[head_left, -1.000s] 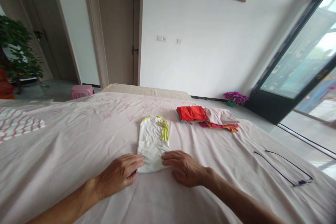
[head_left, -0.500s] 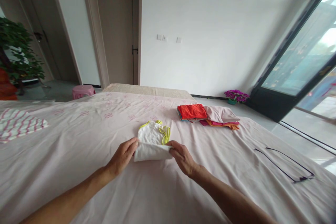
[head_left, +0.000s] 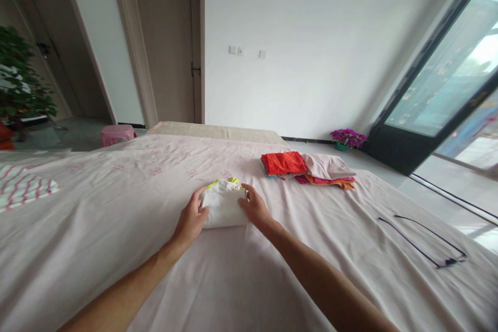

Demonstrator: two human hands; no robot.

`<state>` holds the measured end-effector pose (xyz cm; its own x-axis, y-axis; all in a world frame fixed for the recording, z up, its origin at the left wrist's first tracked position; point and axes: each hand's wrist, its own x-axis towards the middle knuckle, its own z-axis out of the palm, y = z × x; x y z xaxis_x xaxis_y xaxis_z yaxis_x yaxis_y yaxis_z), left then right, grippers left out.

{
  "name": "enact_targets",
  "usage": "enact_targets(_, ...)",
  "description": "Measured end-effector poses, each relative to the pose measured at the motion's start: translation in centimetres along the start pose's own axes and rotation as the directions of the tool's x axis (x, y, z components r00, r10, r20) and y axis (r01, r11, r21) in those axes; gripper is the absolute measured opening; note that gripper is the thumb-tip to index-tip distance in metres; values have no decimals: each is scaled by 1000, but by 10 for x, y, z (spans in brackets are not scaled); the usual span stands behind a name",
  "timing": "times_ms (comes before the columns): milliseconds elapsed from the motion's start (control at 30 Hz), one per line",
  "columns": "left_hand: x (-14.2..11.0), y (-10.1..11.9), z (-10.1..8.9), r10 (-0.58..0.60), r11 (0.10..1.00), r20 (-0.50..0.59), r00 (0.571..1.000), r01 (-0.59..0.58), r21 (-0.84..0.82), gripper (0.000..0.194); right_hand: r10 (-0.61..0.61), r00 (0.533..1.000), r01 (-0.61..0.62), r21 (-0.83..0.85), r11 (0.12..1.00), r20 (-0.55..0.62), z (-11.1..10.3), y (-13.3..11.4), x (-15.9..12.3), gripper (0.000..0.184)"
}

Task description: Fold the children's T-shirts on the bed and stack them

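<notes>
Since its near end was folded up, the white garment (head_left: 224, 211) has become a shorter bundle, the folding apparently well advanced; the left hand (head_left: 193, 214) and right hand (head_left: 255, 206) hold its opposite sides on the pale pink sheet (head_left: 334, 223)

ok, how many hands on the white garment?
2: the left hand at the left edge of the white garment, the right hand at its right edge. Both hands show, though some fingers are partly hidden.
</notes>
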<state>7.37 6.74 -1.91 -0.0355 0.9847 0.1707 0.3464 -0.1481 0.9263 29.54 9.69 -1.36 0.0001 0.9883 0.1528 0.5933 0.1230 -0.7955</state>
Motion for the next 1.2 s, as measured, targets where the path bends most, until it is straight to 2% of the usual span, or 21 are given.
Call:
enact_targets(67,-5,1,-3,40,986,-7,999,-38,160,60,-17,1000,15,-123,992,-13,-1,-3,0,56)
enact_targets(133,-9,4,-6,87,937,13,996,-87,339,60,-54,998,44,-268,963,-30,-4,-9,-3,55)
enact_targets(200,-13,8,-9,196,838,9,981,-172,518,57,-145,988,113,-407,906,-47,-9,-17,-10,51)
enact_targets(267,-15,7,-12,351,710,46,935,-298,638,54,-298,955,265,-485,833,10,-15,-22,-22,45)
enact_targets(300,-16,5,-13,414,645,121,902,-385,660,52,-382,921,371,-490,789,83,-17,-24,-28,43)
enact_targets(367,-16,-1,-17,472,532,354,807,-581,616,52,-490,827,562,-436,703,276,-20,-23,-41,45)
enact_targets(400,-16,-5,-20,468,487,467,750,-661,571,54,-501,789,614,-405,677,357,-21,-21,-46,49)
enact_targets(433,-16,-8,-24,455,452,553,698,-716,532,58,-490,766,637,-390,665,416,-23,-17,-50,52)
enact_targets(467,-17,-10,-28,443,426,603,663,-748,509,62,-469,759,641,-390,661,452,-24,-14,-52,55)
enact_targets(500,-17,-11,-33,439,409,621,650,-760,506,63,-450,761,635,-399,661,467,-26,-10,-53,57)
enact_targets(567,-17,-13,-41,456,386,610,648,-761,521,59,-452,757,642,-407,649,472,-30,-4,-51,56)
enact_targets(667,-16,-15,-48,525,342,581,622,-779,526,51,-538,686,722,-366,587,490,-36,1,-44,50)
enact_targets(733,-14,-17,-48,575,338,547,608,-786,518,44,-586,656,752,-348,560,475,-37,2,-39,50)
enact_targets(800,-12,-16,-47,616,382,482,623,-771,510,36,-611,658,752,-345,562,441,-36,2,-37,49)
enact_targets(867,-12,-11,-46,624,474,404,669,-735,485,30,-627,669,743,-333,581,398,-35,0,-37,43)
enact_targets(933,-15,-1,-46,567,610,342,749,-661,437,25,-659,675,738,-291,609,332,-35,-4,-42,36)
enact_targets(1000,-19,9,-45,465,751,272,843,-538,384,24,-676,698,716,-226,661,236,-35,-8,-48,31)
enact_targets(1067,-19,16,-40,365,852,158,918,-397,341,27,-634,761,649,-155,745,141,-34,-13,-52,29)
enact_targets(1100,-15,18,-36,324,884,91,942,-336,326,29,-589,802,597,-129,792,98,-32,-15,-51,29)
enact_targets(1200,7,14,-21,206,930,-67,976,-174,324,30,-420,907,416,-100,904,-28,-20,-17,-35,35)
